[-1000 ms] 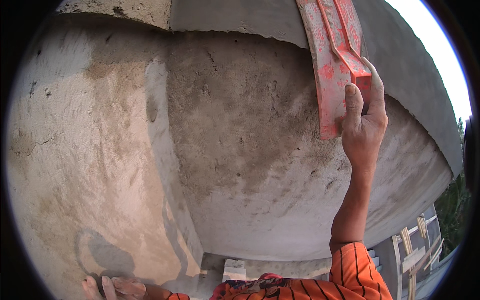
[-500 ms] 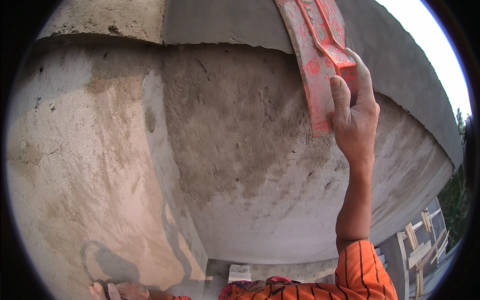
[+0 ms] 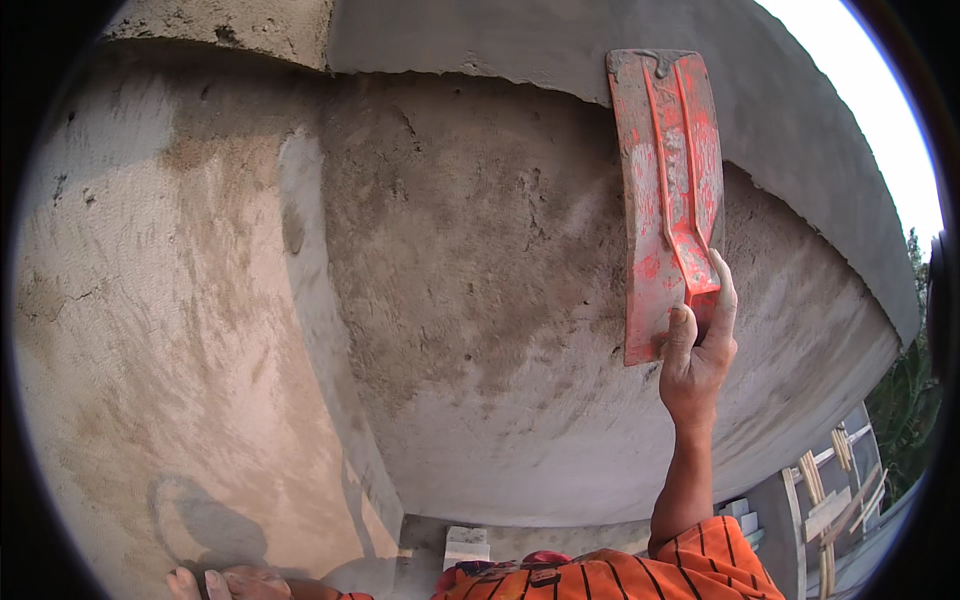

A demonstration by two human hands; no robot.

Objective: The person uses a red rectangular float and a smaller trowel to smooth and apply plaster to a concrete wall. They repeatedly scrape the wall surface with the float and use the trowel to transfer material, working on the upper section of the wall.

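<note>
Your right hand (image 3: 697, 372) is wrapped round the handle (image 3: 704, 278) of the red plastering float (image 3: 674, 185), thumb on the L side, a finger up along the R. Your left hand (image 3: 238, 583) is at the near L, partly cut off by the lower edge; two fingertips show slightly apart, but can't tell whether it's closed on sth or touching the wall.

Float's R of centre, long side running near to far, w/ worn red paint, grey smears & a dark wet blob (image 3: 660, 63) at its far end. That end overlaps the smooth grey plaster (image 3: 480, 45); the rest is in front of the rough brown wall (image 3: 470, 260). Can't tell if its face is flat on the surface.

Grey plaster has a ragged near edge & runs far L to far R. To the L, a pale strip (image 3: 306, 190) separates the brown wall from the lighter, cracked left wall (image 3: 190, 330), w/ a dark shadow (image 3: 215, 525) just above your L hand.

Near side: your orange striped sleeve (image 3: 715, 550) & a pale block (image 3: 467, 547). Near R: wooden slats (image 3: 825, 520), w/ greenery (image 3: 895, 400) beyond.
</note>
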